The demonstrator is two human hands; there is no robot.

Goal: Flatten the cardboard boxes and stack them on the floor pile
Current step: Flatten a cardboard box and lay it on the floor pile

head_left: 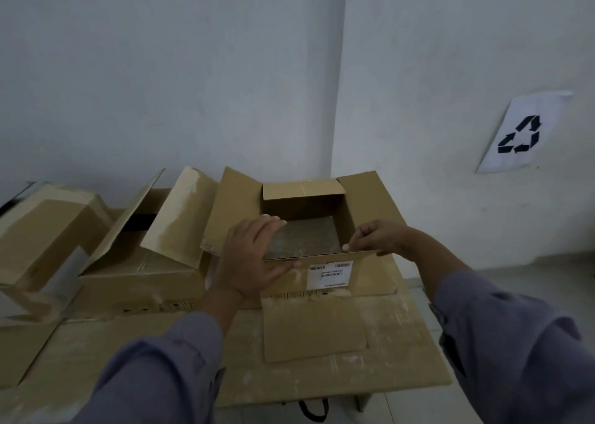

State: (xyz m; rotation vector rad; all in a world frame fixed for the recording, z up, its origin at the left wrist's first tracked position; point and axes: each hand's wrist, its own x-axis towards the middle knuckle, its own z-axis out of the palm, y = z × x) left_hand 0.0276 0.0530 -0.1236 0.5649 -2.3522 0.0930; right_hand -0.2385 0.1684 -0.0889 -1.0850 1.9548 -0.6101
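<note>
Flattening begins: left hand rests spread across the open cardboard box rim, right hand pinches that rim. Next, likely collapsing its walls sideways.

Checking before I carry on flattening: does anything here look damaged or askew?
The recycling sign on the right wall hangs tilted. The flap of the middle box left of the open box shows pale scuffed patches, as if tape tore its surface. Nothing spilled.

I see a tan box with a white label printed in black. At two o'clock, a white sheet carries a black recycling symbol. The sleeves are grey-blue and the wall is pale grey.
</note>
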